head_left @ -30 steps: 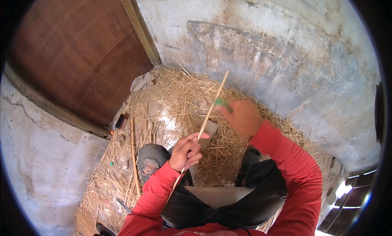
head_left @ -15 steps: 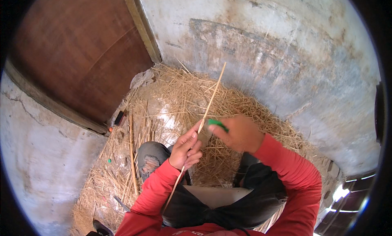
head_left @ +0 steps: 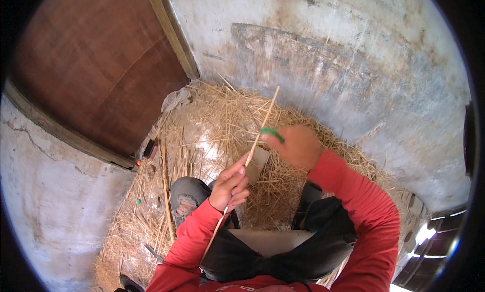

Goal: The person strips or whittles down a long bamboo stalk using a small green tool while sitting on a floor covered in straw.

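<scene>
My left hand (head_left: pixel 230 187) is closed around a thin, pale wooden stick (head_left: pixel 262 123). The stick slants up and away from my fingers, and its lower length runs down past my left wrist. In my right hand (head_left: pixel 301 146), which is smeared by motion, is a small green tool (head_left: pixel 273 134); its exact kind does not show. The green tool is against or very near the upper part of the stick, beyond my left fingertips.
Loose straw (head_left: pixel 293 120) covers the floor around my knees. A longer stick (head_left: pixel 166 191) lies left of my left knee, with a black object (head_left: pixel 149 148) farther off. A stained wall (head_left: pixel 348 65) and a brown door panel (head_left: pixel 101 65) bound the space.
My right hand has moved farther up along the stick with the green tool. My left hand keeps its hold, and the stick's tip sits slightly lower in view.
</scene>
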Action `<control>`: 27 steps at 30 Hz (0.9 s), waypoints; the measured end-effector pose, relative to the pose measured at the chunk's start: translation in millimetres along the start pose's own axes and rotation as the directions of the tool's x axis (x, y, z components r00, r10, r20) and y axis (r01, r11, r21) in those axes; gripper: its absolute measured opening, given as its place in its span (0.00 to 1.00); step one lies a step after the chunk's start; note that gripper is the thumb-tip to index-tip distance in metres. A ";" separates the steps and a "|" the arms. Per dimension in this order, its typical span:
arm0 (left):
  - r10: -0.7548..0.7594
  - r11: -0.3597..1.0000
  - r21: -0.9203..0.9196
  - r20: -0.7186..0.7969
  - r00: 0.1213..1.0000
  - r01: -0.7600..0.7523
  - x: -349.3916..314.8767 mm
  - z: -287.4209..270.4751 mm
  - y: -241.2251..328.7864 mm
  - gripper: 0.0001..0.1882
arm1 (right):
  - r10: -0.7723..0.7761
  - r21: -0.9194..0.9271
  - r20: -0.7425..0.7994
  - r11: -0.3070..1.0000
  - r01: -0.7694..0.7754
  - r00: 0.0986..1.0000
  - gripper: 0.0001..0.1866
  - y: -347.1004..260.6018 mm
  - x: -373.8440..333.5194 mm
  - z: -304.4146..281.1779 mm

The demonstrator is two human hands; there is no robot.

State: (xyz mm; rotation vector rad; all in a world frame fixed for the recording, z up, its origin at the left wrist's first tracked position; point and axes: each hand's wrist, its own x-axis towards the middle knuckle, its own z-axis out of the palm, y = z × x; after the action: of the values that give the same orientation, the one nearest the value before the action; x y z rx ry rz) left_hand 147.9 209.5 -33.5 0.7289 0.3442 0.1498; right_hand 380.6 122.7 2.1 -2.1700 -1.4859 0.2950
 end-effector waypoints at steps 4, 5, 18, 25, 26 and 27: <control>-0.065 0.996 0.066 0.054 0.996 0.062 -1.2 7.3 -7.2 0.27 | 0.265 0.173 -0.323 0.960 -0.218 0.909 0.32 96.9 35.0 -46.8; -0.050 0.997 0.072 0.099 0.994 0.043 -3.6 5.0 -6.1 0.27 | 0.325 0.203 -0.368 0.942 -0.266 0.871 0.32 112.2 36.7 -58.9; 0.021 0.998 0.057 0.095 0.995 -0.026 11.8 6.0 -9.0 0.26 | 0.136 0.637 -0.014 0.765 -0.096 0.991 0.16 22.7 10.5 -9.2; 0.009 0.999 -0.054 0.063 0.998 -0.005 9.4 3.2 -2.1 0.26 | -0.083 0.758 0.067 0.652 0.004 0.994 0.18 -2.3 -4.6 21.1; 0.005 0.998 -0.064 0.061 0.998 -0.001 8.4 3.0 -1.7 0.26 | -0.095 0.749 0.077 0.663 0.005 0.993 0.18 -1.5 -2.9 19.1; -0.003 0.998 -0.066 0.067 0.998 0.008 8.8 4.3 -1.1 0.26 | -0.055 0.756 0.102 0.654 -0.042 0.993 0.18 2.6 -0.5 17.4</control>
State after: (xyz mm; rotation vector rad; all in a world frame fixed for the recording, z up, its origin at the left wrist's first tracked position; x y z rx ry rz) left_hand 157.6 208.3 -33.5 0.6663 0.2764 0.1306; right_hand 374.9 126.2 -14.2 -1.4642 -1.1162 0.8857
